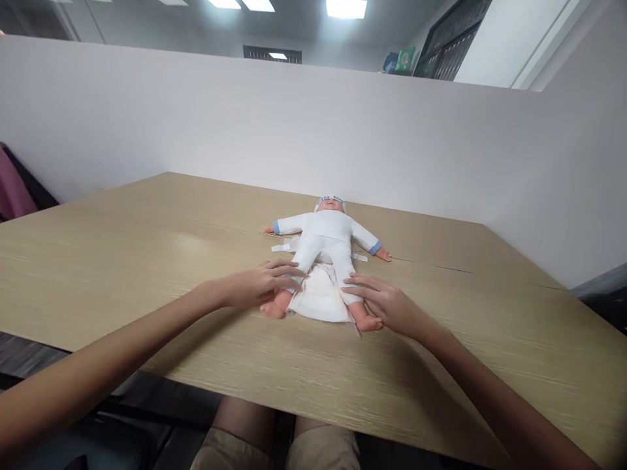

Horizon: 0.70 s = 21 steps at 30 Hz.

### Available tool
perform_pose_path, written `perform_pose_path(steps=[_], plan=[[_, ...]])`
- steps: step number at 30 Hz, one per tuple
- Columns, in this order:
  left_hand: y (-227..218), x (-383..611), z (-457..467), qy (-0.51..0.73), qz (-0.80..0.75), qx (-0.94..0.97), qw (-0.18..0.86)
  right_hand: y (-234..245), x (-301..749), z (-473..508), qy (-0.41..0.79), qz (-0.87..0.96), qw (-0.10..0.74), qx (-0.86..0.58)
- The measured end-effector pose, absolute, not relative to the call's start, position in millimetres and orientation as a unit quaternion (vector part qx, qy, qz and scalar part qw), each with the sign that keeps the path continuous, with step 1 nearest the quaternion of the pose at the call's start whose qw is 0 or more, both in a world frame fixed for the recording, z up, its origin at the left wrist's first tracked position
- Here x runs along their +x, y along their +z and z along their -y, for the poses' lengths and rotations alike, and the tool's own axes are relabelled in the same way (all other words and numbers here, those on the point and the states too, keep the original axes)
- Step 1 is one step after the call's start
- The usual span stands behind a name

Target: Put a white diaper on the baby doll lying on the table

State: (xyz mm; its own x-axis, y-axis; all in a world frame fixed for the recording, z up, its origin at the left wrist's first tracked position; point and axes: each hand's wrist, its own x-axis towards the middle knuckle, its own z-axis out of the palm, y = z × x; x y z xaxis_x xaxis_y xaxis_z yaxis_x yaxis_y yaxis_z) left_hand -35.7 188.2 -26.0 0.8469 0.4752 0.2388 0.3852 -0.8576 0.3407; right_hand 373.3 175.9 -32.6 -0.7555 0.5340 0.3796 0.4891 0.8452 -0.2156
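A baby doll (327, 236) in a white suit with blue cuffs lies on its back in the middle of the wooden table (147, 261), head away from me. A white diaper (321, 297) is spread under its hips and between its legs. My left hand (262, 284) rests with fingers stretched over the doll's left-side leg, near the bare foot. My right hand (386, 303) lies flat with fingers spread on the other leg, just above that foot. Neither hand grips anything.
White partition walls (313, 130) enclose the table at the back and right. A pink and dark object (14, 189) sits at the far left edge. My knees (279, 444) show under the table's near edge.
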Motion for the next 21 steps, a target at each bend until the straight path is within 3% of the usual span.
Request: perform_pose_path(steps=[6, 13, 17, 21], plan=[[-19.2, -16.9, -172.5, 0.155, -0.291, 0.935, 0.132, -16.7, 361.2, -162.3, 0.084, 0.927, 0.186, -0.315], [-33.2, -1.3, -167.5, 0.175, -0.320, 0.927, 0.090, -50.0, 328.5, -136.5, -0.029, 0.903, 0.203, -0.378], [-23.2, -2.2, -178.2, 0.193, -0.326, 0.914, 0.145, -52.4, 330.6, -151.1, -0.011, 0.888, 0.233, -0.396], [-3.6, 0.6, -206.0, 0.234, -0.367, 0.867, 0.244, -25.3, 334.3, -181.3, 0.096, 0.857, 0.263, -0.433]])
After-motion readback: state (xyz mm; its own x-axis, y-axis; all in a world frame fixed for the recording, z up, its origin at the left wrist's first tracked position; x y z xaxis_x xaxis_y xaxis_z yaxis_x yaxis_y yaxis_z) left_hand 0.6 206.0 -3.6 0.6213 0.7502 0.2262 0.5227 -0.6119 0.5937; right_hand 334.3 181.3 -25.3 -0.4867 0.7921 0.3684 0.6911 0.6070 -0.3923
